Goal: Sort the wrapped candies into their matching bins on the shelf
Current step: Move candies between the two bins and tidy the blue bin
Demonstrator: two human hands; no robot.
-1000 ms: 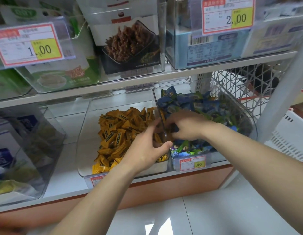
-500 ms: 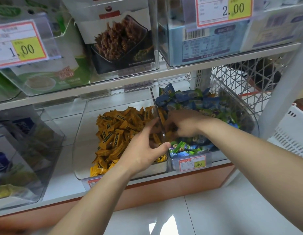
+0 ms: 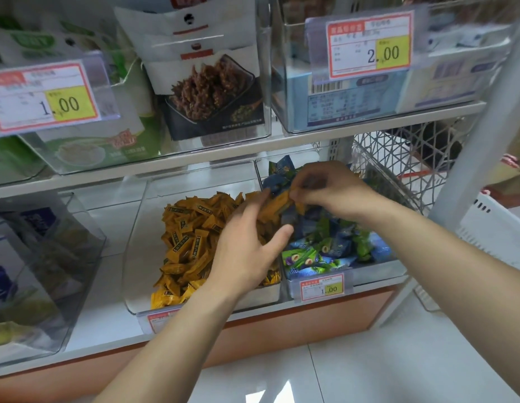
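Two clear bins stand side by side on the lower shelf. The left bin (image 3: pixel 136 251) holds a heap of orange wrapped candies (image 3: pixel 189 239). The right bin (image 3: pixel 378 270) holds blue and green wrapped candies (image 3: pixel 328 248). My right hand (image 3: pixel 331 190) hovers above the divider between the bins, fingers pinched on a small bunch of orange candies (image 3: pixel 279 205). My left hand (image 3: pixel 250 245) is just below and left of it, over the orange heap, with fingers spread and the palm cupped toward that bunch; its fingertips touch the bunch.
An upper shelf (image 3: pixel 194 158) carries clear boxes of packaged snacks with price tags. A white wire basket (image 3: pixel 398 167) sits right of the bins, a white shelf post (image 3: pixel 474 158) beyond it. Another clear bin (image 3: pixel 78 257) stands at left. Tiled floor lies below.
My right hand has lifted out of the blue-and-green bin with orange candies pinched in it and moved left. My left hand has risen from the bin's front toward it.
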